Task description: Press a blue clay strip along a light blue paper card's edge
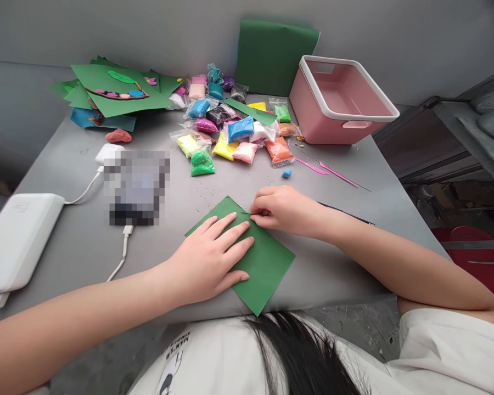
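Observation:
A green square of card [263,263] lies on the grey table [333,269] at its near edge, one corner hanging slightly over. My left hand [209,258] rests flat on the card with fingers stretched out, pressing it down. My right hand [280,208] sits at the card's upper right edge, fingers curled and pinched together at the card's surface. What the pinch holds, if anything, is too small to make out.
Several bags of coloured clay [230,137] lie in the middle back. A pink tub [341,99] stands back right, pink sculpting tools [329,170] beside it. Green card sheets [115,90] are stacked back left. A phone [135,186] and white power bank [18,241] with cables sit left.

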Demonstrator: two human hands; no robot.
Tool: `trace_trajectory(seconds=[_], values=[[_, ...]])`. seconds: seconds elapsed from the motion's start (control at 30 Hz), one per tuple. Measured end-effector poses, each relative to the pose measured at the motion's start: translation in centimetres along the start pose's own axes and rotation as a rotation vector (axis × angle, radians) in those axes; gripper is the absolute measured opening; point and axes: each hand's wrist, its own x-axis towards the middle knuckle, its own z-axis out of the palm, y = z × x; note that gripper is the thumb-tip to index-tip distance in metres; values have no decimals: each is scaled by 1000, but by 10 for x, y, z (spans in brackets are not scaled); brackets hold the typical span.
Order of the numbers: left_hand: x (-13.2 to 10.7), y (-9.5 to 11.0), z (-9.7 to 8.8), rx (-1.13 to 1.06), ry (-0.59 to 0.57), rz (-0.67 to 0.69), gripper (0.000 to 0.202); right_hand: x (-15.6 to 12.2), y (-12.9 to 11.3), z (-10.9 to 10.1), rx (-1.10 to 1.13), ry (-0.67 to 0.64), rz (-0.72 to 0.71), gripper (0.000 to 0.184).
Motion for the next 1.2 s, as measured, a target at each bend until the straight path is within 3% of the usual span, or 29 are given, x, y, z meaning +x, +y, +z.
trace_trajectory(seconds=[0.37, 0.5, 0.7, 1.0, 1.1, 1.2], values=[[1, 0, -1, -9, 11, 4, 53, 14, -17, -10, -202, -249, 62, 13], [2, 0, -5, -21, -21, 16, 53, 16, -18, -11, -206, -244, 85, 12], [3, -1, -8, -23, -40, 15, 53, 19, 4, -11, -139, -71, 138, 9], [2, -2, -7, -32, -18, 24, 53, 16, 23, -7, 177, 136, 65, 15], [2, -3, -6, -47, -15, 24, 54, 19, 25, -16, 236, 259, 48, 11], [3, -5, -5, -50, 25, 31, 53, 26, 23, -39, 148, 461, 99, 17]])
